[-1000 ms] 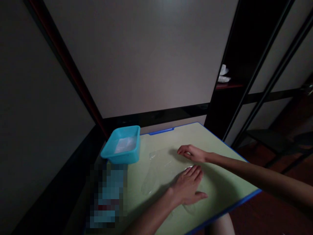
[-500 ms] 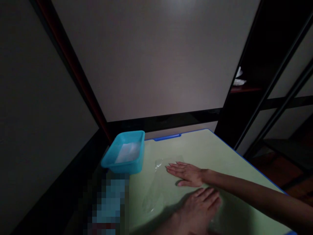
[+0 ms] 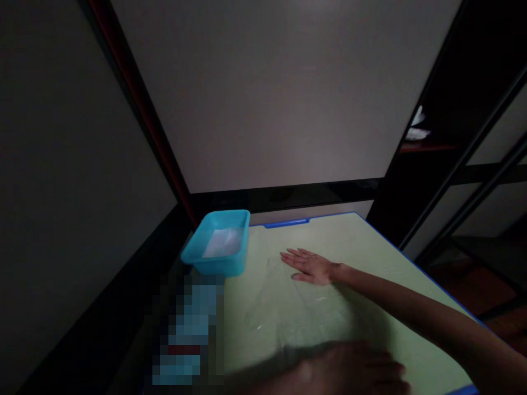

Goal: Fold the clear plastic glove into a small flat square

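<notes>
A clear plastic sheet or bag (image 3: 284,307) lies flat on the pale green table (image 3: 370,247) with blue edging. My right hand (image 3: 307,265) rests palm down on the sheet's far end, fingers spread and pointing left. My left hand (image 3: 349,370) is blurred at the bottom edge of the view, low over the sheet's near end; its fingers look extended, with nothing in them. A turquoise plastic tub (image 3: 218,249) with something white inside stands at the table's far left corner.
A pixelated blue object (image 3: 187,334) sits at the table's left edge, in front of the tub. Grey wall panels rise behind the table. A dark shelf frame (image 3: 453,164) stands to the right, with a white item (image 3: 418,126) on a shelf.
My right hand slid along the sheet toward the far left and flattened. My left hand drew back toward me along the sheet and is now blurred at the frame's bottom edge.
</notes>
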Tool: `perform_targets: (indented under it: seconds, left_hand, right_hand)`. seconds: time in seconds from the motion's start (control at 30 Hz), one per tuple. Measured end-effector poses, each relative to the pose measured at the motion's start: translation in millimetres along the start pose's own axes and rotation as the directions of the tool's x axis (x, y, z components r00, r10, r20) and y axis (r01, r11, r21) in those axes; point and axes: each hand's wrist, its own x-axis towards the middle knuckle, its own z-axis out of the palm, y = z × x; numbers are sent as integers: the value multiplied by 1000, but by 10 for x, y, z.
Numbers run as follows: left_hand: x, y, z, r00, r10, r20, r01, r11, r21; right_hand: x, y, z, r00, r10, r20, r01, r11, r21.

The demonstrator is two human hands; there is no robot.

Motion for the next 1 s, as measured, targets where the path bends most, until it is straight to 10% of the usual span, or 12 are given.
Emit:
perform_targets:
  seconds: [0.13,0.23,0.33,0.4,0.53,0.83,1.0]
  left_hand:
    - [-175,277,-360,998,-56,40,61,989,-137]
    - [-418,366,-640,971,-239,12,236,950,-204]
    - [-670,250,-763,839,-543,-20,532,829,-171]
    - [-768,60,-759,722,-685,-96,673,728,-133]
    - [-720,-424,-665,526,-812,-252,838,545,-7]
    - [-570,-886,-346,526,-774,-353,850,488,198]
    - [-635,-924,-249,466,-791,-397,884,405,233]
  right_hand:
    - [-241,-116,97,968,242,-61,-245,968,-49]
    - [-545,-200,225,820,552,-151,-564,825,-41]
    - [-842,-249,269,625,760,-177,-774,633,-14]
    - [-953,-255,193,580,795,-178,-809,588,-9]
    - [-803,-250,-115,684,686,-248,-704,710,23]
    - [129,-552,74,925,249,-287,-214,965,149]
    - [27,-432,227,934,286,-212,-269,957,108]
